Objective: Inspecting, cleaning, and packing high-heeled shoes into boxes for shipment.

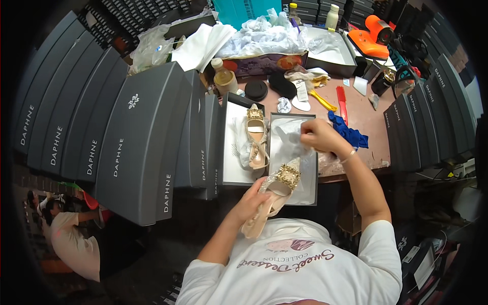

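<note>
A beige shoe (278, 190) with a jewelled gold buckle is gripped by my left hand (250, 203), low in front of my shirt, its toe pointing away from me. My right hand (323, 137) is closed above an open grey shoebox (316, 178) lined with white, translucent wrapping (290, 133). Whether its fingers pinch that wrapping cannot be made out. The matching shoe (256, 141) lies to the left on thin wrapping, in a second shallow box part (227, 162) with a white inside.
Tall rows of dark grey shoeboxes (137, 147) flank me on the left, with more boxes (406, 132) at right. On the table are a blue cloth (351, 133), a red brush (341, 101), a yellow-handled tool (323, 100) and a bottle (224, 79). Another person (76, 239) sits at lower left.
</note>
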{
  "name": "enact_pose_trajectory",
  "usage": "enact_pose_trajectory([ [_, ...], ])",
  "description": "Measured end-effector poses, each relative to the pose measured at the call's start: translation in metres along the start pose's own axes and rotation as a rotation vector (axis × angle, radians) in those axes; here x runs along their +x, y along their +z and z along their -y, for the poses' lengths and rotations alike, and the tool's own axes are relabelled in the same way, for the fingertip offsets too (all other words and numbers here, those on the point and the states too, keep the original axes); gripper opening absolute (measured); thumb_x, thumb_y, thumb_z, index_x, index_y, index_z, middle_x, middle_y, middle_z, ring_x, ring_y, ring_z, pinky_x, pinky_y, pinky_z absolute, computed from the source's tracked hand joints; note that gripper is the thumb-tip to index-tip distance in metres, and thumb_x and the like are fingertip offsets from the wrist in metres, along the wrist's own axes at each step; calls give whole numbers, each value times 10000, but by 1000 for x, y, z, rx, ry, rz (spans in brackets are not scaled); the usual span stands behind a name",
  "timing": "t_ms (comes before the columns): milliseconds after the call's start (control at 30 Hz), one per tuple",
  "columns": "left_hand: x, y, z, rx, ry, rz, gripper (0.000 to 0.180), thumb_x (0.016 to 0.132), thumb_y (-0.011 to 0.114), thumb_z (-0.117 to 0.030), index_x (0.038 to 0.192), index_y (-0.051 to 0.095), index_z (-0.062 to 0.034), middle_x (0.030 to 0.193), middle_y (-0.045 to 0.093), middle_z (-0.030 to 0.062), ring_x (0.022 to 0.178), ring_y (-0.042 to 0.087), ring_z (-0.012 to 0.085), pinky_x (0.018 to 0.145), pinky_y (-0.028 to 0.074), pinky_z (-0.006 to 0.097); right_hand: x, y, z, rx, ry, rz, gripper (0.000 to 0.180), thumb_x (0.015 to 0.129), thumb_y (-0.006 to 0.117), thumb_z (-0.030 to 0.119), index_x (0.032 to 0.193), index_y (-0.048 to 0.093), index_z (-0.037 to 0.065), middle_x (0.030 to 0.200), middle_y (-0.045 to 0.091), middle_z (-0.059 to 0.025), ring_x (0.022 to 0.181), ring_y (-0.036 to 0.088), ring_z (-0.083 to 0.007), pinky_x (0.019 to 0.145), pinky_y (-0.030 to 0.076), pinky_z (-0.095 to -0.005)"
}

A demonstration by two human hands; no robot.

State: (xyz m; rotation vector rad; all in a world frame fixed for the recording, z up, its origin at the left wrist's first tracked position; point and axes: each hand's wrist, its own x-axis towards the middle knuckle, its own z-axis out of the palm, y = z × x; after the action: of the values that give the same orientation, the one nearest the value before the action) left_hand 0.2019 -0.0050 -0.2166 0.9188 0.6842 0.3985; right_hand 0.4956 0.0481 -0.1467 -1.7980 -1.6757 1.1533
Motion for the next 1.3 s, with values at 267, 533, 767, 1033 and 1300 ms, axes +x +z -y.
enact_pose_trajectory([
  [267,-1,16,15,-346,43,-29,609,932,478,-452,1289,448,41,938,608,139,685,593,179,592,516,312,30,97,-48,-641,-196,10,214,778,632,235,816,666,27,737,660,-170,763,669,-309,642,522,-416],
  [533,25,8,53,-1052,-306,775,617,915,492,-468,1093,512,122,854,567,294,541,579,249,407,478,286,-19,57,9,611,-217,-226,221,924,601,186,980,640,-24,813,622,-5,733,545,-57,659,449,-209],
  [767,-4,17,112,-496,-49,-75,589,971,395,-430,1335,426,32,1149,575,258,954,643,298,825,547,368,-18,103,-8,953,-90,153,219,922,635,224,914,667,8,818,651,-8,754,585,-62,693,465,-201],
  [1033,-5,8,9,-498,-125,335,781,936,400,-585,1467,237,-37,1387,420,245,1218,491,439,945,487,471,-21,116,-9,809,-143,16,214,926,622,207,949,631,-6,810,647,-22,713,579,-78,693,476,-226],
  [1300,-8,15,27,-795,-88,-60,587,947,410,-444,1326,436,4,1197,575,164,1060,609,249,886,520,377,-91,137,6,-215,-684,-265,121,791,702,123,843,617,54,667,550,-44,518,537,-177,497,441,-277],
])
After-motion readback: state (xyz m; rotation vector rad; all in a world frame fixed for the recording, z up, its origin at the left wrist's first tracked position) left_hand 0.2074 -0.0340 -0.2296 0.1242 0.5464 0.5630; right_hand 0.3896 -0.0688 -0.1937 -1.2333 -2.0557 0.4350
